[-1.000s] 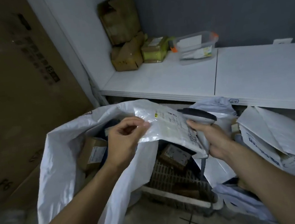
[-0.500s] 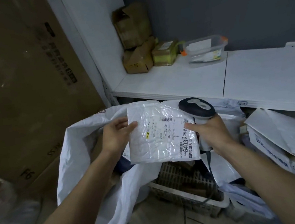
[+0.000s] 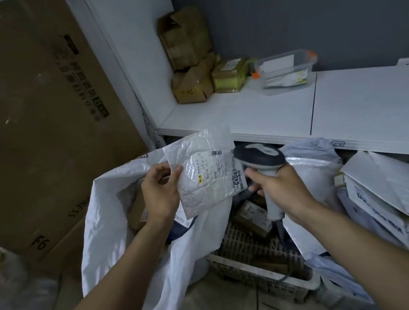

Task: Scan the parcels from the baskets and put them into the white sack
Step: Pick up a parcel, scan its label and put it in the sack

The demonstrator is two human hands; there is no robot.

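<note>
My left hand (image 3: 160,193) pinches the left edge of a flat white bubble-mailer parcel (image 3: 206,177), its printed label facing me. Just right of the parcel, my right hand (image 3: 277,187) grips the handle of a grey barcode scanner (image 3: 259,157), whose dark head sits at the label's right edge. The open white sack (image 3: 120,229) stands below the parcel with boxes and a dark bag inside. Behind it on the floor is a white slatted basket (image 3: 262,274) with small cardboard parcels (image 3: 253,214) in it.
A white shelf (image 3: 257,112) runs behind, carrying cardboard boxes (image 3: 185,38) and a clear plastic tub (image 3: 287,71). Large white mailers (image 3: 394,196) are piled at the right under the shelf. A big brown carton (image 3: 31,119) leans at the left.
The parcel has been turned from a tilted, edge-on hold to face me flat. The scanner head has come up beside the label's right edge, and my right fingers have left the parcel.
</note>
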